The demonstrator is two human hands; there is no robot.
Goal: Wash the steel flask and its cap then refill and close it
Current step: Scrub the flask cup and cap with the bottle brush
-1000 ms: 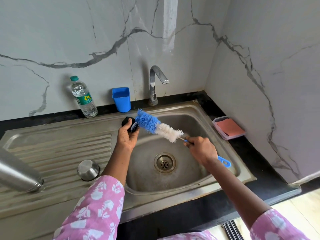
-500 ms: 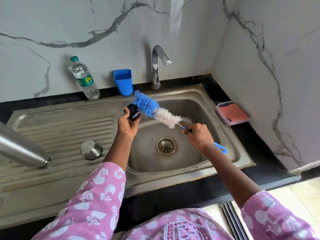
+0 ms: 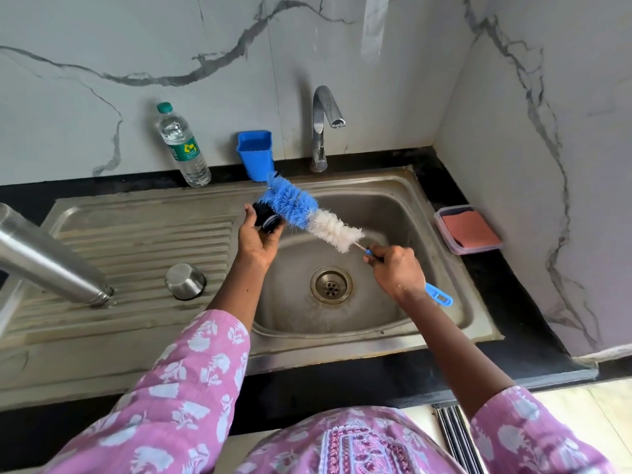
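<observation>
My left hand (image 3: 257, 238) holds a small black cap (image 3: 266, 216) above the left rim of the sink basin (image 3: 403, 213). My right hand (image 3: 396, 270) grips the blue handle of a bottle brush (image 3: 301, 210), whose blue bristle end touches the cap. The steel flask (image 3: 44, 260) lies tilted on the ribbed drainboard (image 3: 143, 248) at the far left, mouth down and right. A steel cup lid (image 3: 184, 280) stands upside down on the drainboard beside it.
A tap (image 3: 323, 124) rises behind the basin, not running. A blue holder (image 3: 255, 153) and a plastic water bottle (image 3: 183, 147) stand at the back wall. A clear box with an orange sponge (image 3: 468, 229) sits on the black counter to the right.
The view has tilted down, so everything sits lower in the frame. The brush head has shifted a little over the cap; both hands keep their hold.
</observation>
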